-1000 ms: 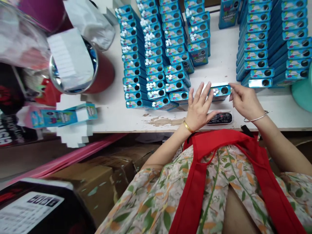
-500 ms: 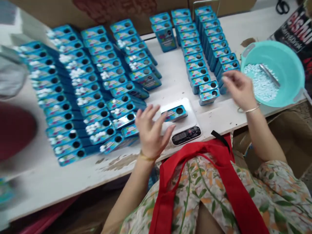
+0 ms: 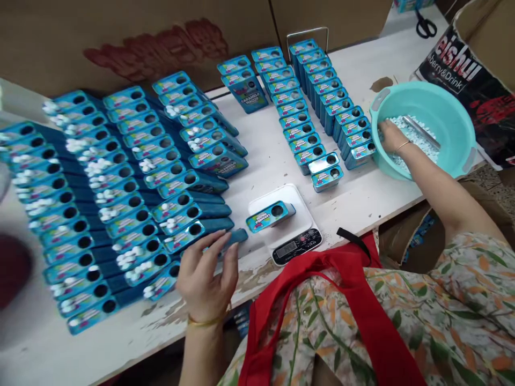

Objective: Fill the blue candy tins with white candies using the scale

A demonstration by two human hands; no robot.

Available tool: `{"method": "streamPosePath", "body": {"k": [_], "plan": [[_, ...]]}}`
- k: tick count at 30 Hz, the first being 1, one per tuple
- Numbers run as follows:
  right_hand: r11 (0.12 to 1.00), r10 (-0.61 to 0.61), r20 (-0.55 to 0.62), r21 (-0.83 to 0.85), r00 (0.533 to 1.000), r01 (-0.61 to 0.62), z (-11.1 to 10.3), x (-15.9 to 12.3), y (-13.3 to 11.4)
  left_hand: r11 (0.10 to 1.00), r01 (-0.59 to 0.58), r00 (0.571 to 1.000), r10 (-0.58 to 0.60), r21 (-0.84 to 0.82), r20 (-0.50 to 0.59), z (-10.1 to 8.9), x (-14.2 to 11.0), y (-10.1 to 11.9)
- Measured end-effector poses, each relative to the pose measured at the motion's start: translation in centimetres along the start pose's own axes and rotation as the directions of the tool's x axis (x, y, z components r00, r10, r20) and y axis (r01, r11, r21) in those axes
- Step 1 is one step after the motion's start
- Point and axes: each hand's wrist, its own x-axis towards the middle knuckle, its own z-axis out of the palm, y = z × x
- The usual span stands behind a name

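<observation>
My left hand (image 3: 207, 276) rests at the near end of the rows of blue tins (image 3: 120, 182), fingers spread, fingertips touching the nearest tin (image 3: 235, 236). My right hand (image 3: 389, 136) reaches into the teal basin (image 3: 454, 155), down among small white candies (image 3: 422, 145); its fingers are buried and hidden. One blue tin (image 3: 270, 215) lies on the white scale (image 3: 285, 228) between my hands. A metal scoop (image 3: 420, 131) lies in the basin.
More blue tins (image 3: 322, 107) stand in rows right of the scale; several on the left hold white candies. Cardboard boxes (image 3: 161, 32) line the back edge. Scissors (image 3: 423, 24) lie far right; a printed carton (image 3: 475, 86) stands behind the basin.
My right hand moved right from above the tins into the basin. My left hand drew back and left off the scale to the tin rows. The view swung right.
</observation>
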Motion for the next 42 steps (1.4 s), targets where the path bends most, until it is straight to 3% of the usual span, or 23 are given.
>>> {"method": "streamPosePath", "body": {"k": [3,6,10,16,20,22,23,25,27,30,34,37,42], "plan": [[0.964,0.192,-0.017,0.192,0.981,-0.185,-0.8,-0.1,-0.1,0.999,-0.049,0.999,0.048,0.009,0.021,0.0,0.0,-0.4],[0.858,0.366,-0.011,0.39,0.931,-0.333,-2.5,-0.3,0.1,0.999,-0.042,0.999,0.042,-0.003,0.018,-0.5,-0.2,-0.7],[0.707,0.492,0.07,0.55,0.868,-0.445,-4.8,-1.3,0.8,0.999,0.011,1.0,-0.01,-0.052,0.01,-0.9,-0.7,-0.9],[0.53,0.59,0.113,0.693,0.799,-0.489,-7.0,-4.9,0.0,0.991,0.048,0.997,-0.041,-0.124,0.06,-0.6,-1.9,0.0],[0.483,0.655,0.005,0.767,0.756,-0.423,-9.1,-6.0,-4.8,0.991,0.093,0.994,-0.087,-0.101,0.068,-0.3,-3.5,0.8],[0.496,0.587,-0.012,0.795,0.809,-0.349,-10.1,-6.4,-9.2,0.987,0.129,0.989,-0.121,-0.096,0.091,0.0,-4.6,0.9],[0.51,0.502,0.011,0.804,0.865,-0.306,-10.6,-6.8,-11.9,0.985,0.146,0.985,-0.136,-0.095,0.107,0.2,-5.3,0.9],[0.583,0.277,0.018,0.792,0.961,-0.183,-11.1,-8.0,-17.8,0.979,0.181,0.977,-0.168,-0.099,0.131,0.5,-6.4,0.9],[0.675,0.037,0.028,0.736,0.999,-0.046,-10.9,-9.3,-23.4,0.973,0.202,0.973,-0.187,-0.112,0.133,0.8,-7.4,1.1],[0.798,-0.243,0.126,0.59,0.962,0.124,-9.3,-9.9,-29.3,0.969,0.201,0.976,-0.185,-0.144,0.113,0.8,-8.3,1.5],[0.852,-0.483,0.127,0.296,0.866,0.432,-7.0,-8.9,-32.1,0.964,0.195,0.979,-0.181,-0.181,0.092,0.7,-8.9,1.6],[0.842,-0.538,0.181,0.162,0.823,0.515,-6.2,-8.3,-32.7,0.963,0.193,0.98,-0.181,-0.19,0.079,0.7,-9.2,1.4],[0.829,-0.56,0.199,0.114,0.805,0.548,-6.0,-8.1,-33.0,0.955,0.225,0.973,-0.21,-0.191,0.094,1.0,-9.4,1.1]]}}
